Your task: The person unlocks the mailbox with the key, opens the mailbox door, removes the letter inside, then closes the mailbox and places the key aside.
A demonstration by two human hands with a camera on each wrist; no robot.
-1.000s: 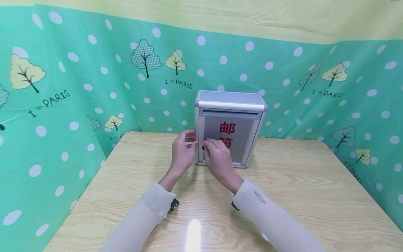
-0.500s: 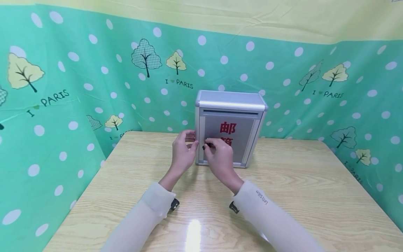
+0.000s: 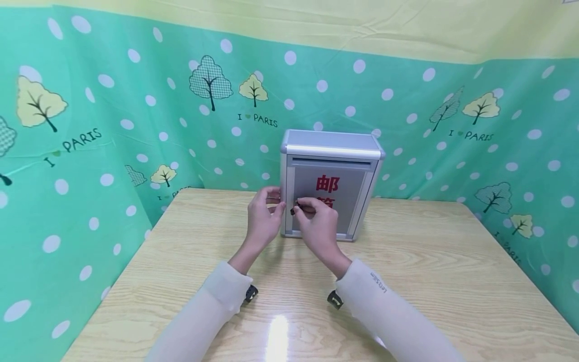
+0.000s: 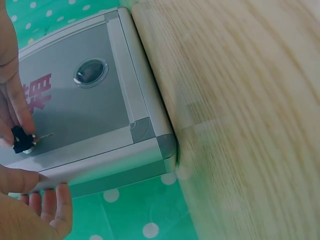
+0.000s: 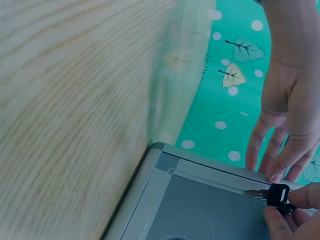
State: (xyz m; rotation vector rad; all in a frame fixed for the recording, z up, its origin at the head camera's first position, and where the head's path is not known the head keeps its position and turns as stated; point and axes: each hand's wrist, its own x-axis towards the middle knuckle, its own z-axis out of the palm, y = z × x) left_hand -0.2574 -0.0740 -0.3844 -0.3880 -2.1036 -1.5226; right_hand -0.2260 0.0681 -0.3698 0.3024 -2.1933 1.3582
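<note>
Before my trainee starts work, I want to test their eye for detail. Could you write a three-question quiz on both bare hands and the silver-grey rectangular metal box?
1. Which bare hand pinches the black-headed metal key: A) left, B) right?
2. True or false: the narrow horizontal slot lies above the red printed characters.
3. Which edge of the silver-grey box does the left hand touch, as the head view shows it?

Key: 1: B, the right hand. 2: True. 3: The left edge.
</note>
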